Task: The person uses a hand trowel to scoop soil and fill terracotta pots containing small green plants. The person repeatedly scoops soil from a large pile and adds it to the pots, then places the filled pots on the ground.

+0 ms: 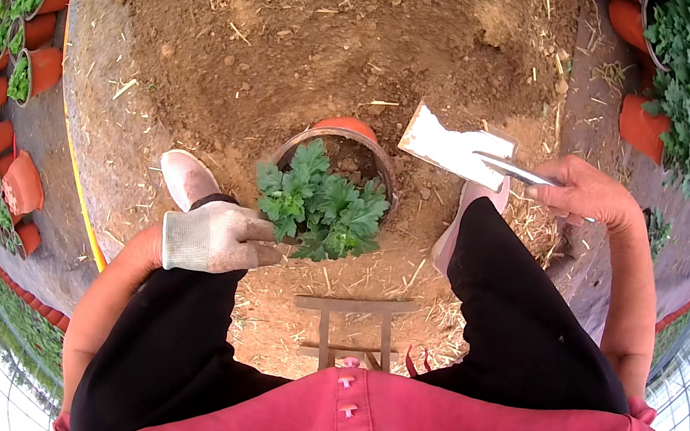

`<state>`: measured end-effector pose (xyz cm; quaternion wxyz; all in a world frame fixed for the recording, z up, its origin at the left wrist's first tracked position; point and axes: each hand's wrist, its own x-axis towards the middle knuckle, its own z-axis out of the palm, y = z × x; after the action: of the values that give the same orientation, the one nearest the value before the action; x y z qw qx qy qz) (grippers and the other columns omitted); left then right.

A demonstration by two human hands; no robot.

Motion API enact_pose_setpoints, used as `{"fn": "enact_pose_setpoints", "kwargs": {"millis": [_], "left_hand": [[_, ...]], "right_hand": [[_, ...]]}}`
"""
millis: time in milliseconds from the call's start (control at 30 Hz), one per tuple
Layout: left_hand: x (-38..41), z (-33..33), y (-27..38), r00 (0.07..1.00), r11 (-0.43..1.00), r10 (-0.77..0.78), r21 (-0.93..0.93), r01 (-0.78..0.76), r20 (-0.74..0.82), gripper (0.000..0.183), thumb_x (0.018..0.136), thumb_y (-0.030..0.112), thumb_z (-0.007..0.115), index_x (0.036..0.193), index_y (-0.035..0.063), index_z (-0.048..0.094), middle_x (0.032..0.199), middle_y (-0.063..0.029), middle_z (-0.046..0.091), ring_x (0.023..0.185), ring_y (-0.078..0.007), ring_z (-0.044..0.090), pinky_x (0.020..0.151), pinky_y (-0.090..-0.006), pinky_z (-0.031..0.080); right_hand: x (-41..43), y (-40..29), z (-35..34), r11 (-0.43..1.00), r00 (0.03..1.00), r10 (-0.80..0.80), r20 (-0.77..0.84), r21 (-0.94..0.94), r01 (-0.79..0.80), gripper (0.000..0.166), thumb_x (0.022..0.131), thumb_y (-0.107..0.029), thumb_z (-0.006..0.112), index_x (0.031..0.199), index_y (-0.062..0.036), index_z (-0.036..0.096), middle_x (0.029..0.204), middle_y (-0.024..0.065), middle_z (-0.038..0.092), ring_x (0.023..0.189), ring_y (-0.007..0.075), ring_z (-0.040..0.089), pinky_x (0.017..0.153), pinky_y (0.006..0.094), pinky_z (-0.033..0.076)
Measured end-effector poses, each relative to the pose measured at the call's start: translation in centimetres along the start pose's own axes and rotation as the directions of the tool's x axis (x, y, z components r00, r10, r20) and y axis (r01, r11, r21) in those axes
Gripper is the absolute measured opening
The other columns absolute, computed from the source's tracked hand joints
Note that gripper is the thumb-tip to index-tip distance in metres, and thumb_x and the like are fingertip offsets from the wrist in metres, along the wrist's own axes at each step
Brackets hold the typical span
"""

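Note:
A terracotta-coloured plastic pot (347, 125) stands on the soil between my feet, tilted, with dark soil inside it. A leafy green plant (322, 205), chrysanthemum-like, spreads over its near rim. My left hand (225, 237), in a pale knit-cuffed work glove, is at the plant's left edge. Its fingertips meet the lower leaves, and whether they grip the pot or a stem is hidden. My bare right hand (574, 190) is closed around the handle of a metal hand shovel (451, 143). The shovel's bright, flat blade points left, above the soil to the right of the pot.
Loose brown soil (336, 27) with straw bits lies ahead, bordered by a yellow edge (79, 134) on the left. Rows of potted plants (42, 68) line the left side; more pots (643, 128) stand at right. A low wooden stool (360, 306) is below me.

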<state>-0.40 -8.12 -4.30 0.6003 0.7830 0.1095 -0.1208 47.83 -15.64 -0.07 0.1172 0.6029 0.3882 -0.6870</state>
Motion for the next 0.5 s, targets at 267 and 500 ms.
{"fn": "enact_pose_setpoints", "kwargs": {"millis": [267,500], "left_hand": [[2.3,-4.6,3.4,0.799,0.893,-0.445,-0.136,0.429,-0.405,0.047,0.08,0.014,0.063,0.125,-0.0011,0.06,0.125,-0.0215,0.061,0.109,-0.0373,0.062,0.093,-0.0408,0.05],[4.3,-0.4,4.2,0.972,0.989,0.097,0.131,-0.07,-0.214,0.048,0.082,0.019,0.071,0.126,0.0028,0.059,0.128,-0.0199,0.059,0.113,-0.0345,0.061,0.092,-0.0401,0.053]], "right_hand": [[10.3,3.5,6.8,0.947,0.904,-0.26,-0.341,-0.274,0.169,0.031,0.091,-0.032,0.06,0.1,-0.0024,0.063,0.086,0.0229,0.065,0.088,0.041,0.064,0.08,0.0464,0.05],[5.4,2.9,7.4,0.978,0.847,-0.188,-0.496,-0.17,0.117,0.031,0.092,-0.025,0.064,0.109,0.0005,0.062,0.083,0.017,0.062,0.076,0.0229,0.06,0.072,0.0367,0.049]]}}
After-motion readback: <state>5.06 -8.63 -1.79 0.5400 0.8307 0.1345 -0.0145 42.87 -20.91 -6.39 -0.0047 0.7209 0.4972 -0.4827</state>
